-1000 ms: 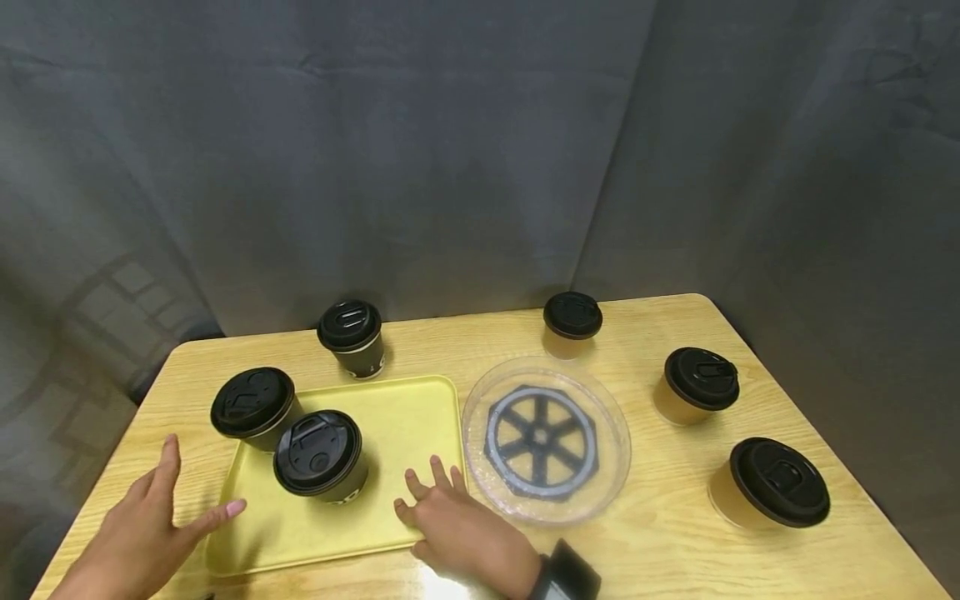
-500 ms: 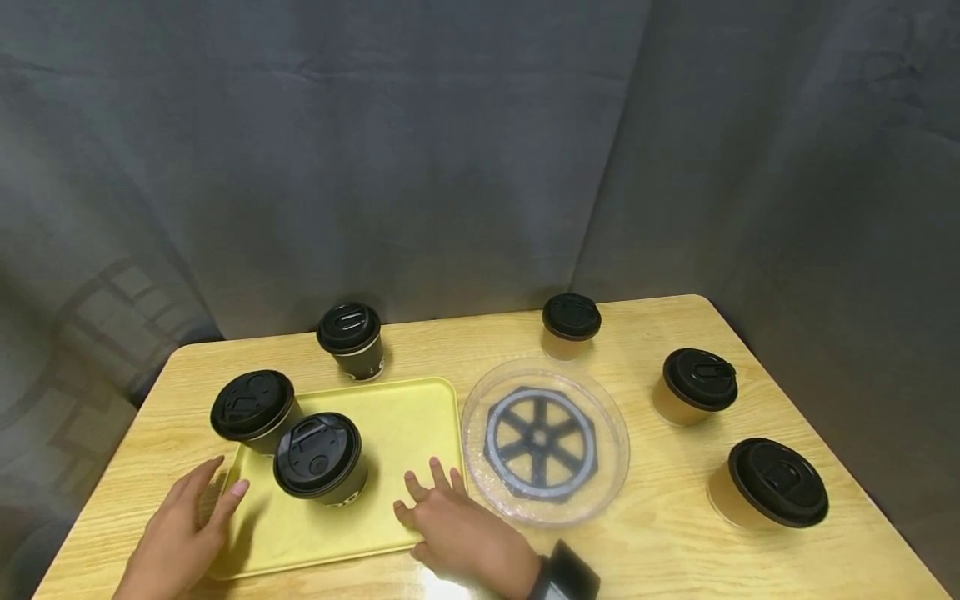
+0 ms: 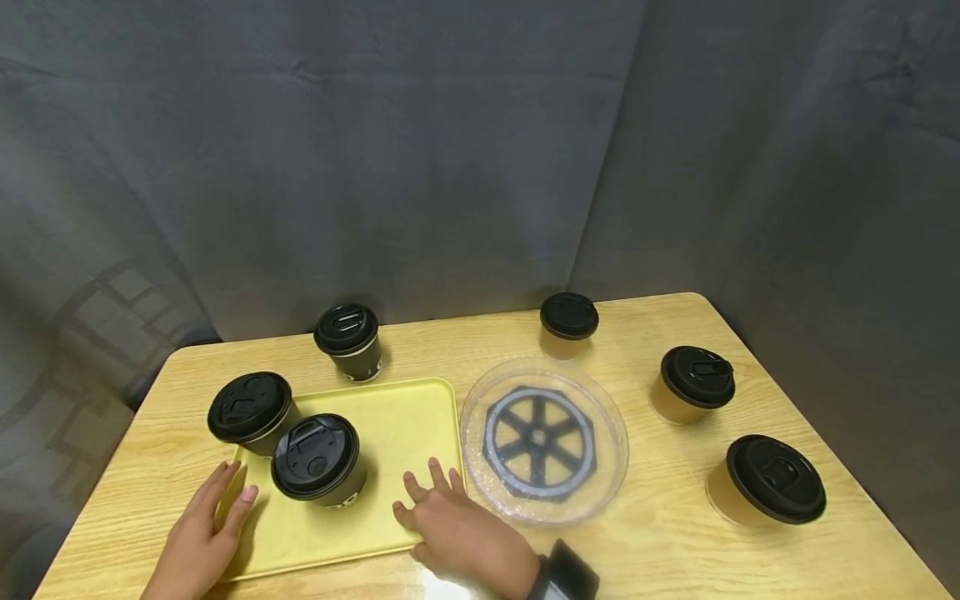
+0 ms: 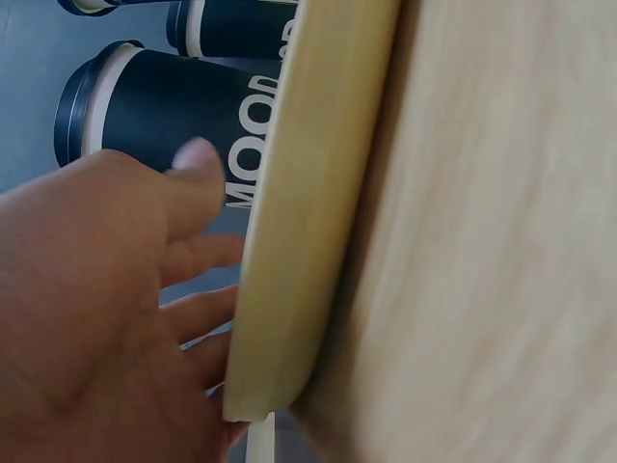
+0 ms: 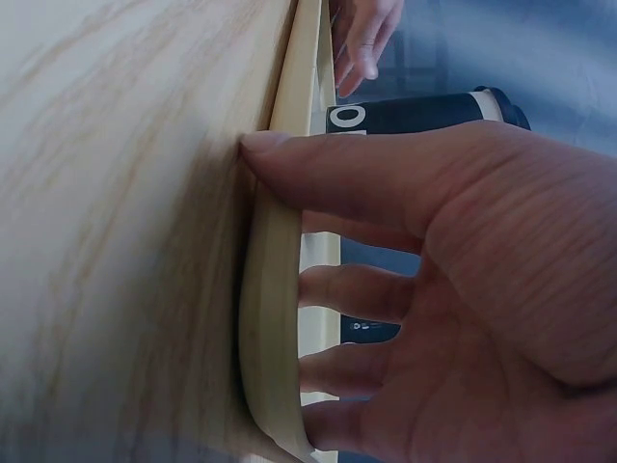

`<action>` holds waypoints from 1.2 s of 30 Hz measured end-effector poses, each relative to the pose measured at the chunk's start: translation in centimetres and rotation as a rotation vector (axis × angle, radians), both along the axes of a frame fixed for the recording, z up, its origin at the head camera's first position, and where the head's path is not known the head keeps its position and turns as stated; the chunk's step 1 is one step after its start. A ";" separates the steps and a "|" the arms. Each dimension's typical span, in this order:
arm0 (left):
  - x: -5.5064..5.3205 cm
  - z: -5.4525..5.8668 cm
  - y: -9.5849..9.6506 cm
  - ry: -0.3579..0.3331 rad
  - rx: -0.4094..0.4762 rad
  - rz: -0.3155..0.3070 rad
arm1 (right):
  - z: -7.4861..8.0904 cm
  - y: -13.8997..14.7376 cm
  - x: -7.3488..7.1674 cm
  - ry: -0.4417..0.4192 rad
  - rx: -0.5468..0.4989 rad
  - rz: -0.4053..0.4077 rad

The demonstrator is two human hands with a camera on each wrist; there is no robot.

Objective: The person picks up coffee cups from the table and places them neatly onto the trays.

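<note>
A yellow tray lies on the table. One dark lidded paper coffee cup stands on its left half; another lidded cup covers the far left corner. My left hand is at the tray's near left edge, its fingers loosely extended along the rim, with the thumb apart above the tray. White "MOOD" lettering shows on a cup in the left wrist view. My right hand rests at the near right corner, fingers spread over the inside and thumb by the outer wall.
A clear round plastic turntable with a dark spoked centre stands right of the tray. A dark lidded cup is behind the tray. Three tan lidded cups stand to the right. A grey curtain hangs behind the table.
My left hand has moved right and inward, from beside the tray to its near left edge, and its spread thumb and fingers have drawn closer. My right hand has stayed in place.
</note>
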State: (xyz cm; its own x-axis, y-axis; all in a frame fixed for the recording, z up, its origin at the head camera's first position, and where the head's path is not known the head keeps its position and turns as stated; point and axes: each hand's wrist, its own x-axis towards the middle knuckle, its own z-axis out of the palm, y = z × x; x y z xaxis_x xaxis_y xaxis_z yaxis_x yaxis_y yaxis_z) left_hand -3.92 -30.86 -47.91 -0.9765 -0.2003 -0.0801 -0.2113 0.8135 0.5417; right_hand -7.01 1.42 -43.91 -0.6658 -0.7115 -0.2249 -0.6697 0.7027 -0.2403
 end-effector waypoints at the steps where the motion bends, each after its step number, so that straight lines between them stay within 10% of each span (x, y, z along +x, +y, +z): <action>1: 0.0 -0.1 -0.1 -0.007 -0.003 -0.013 | 0.0 0.0 0.0 0.004 0.002 0.003; 7: 0.2 -0.4 -0.4 -0.046 0.022 -0.046 | 0.0 0.0 -0.1 -0.013 0.001 -0.003; 16: 1.3 -2.2 -0.6 0.268 -0.061 -0.006 | 0.1 0.0 -0.1 -0.032 -0.013 -0.009; 36: 1.4 -2.5 -0.3 0.274 -0.014 0.111 | 0.0 0.0 -0.1 -0.026 -0.021 -0.014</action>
